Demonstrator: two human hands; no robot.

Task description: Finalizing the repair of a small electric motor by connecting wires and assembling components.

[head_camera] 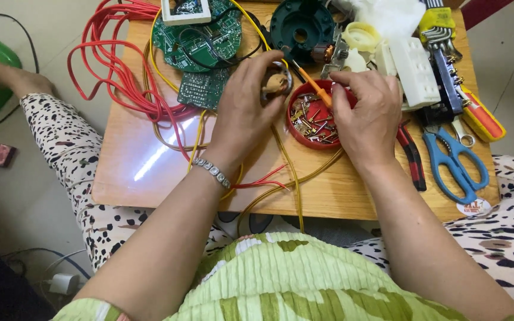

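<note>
My left hand (246, 104) grips a small round tan and metal part (275, 82) above the wooden table (150, 160). My right hand (367, 113) holds an orange-handled screwdriver (313, 85) whose dark tip points up-left at that part. Just below the two hands sits a red round dish (312, 122) filled with several screws and small metal bits; my right hand partly covers its right rim. A silver bracelet (212, 171) is on my left wrist.
Red cable coils (120, 65) and yellow wires (287, 178) lie at the left and centre. Green circuit boards (200, 38), a dark green round housing (301, 27) and white plastic parts (411, 68) sit at the back. Blue scissors (456, 163), red pliers (411, 154) and hex keys (438, 27) lie right.
</note>
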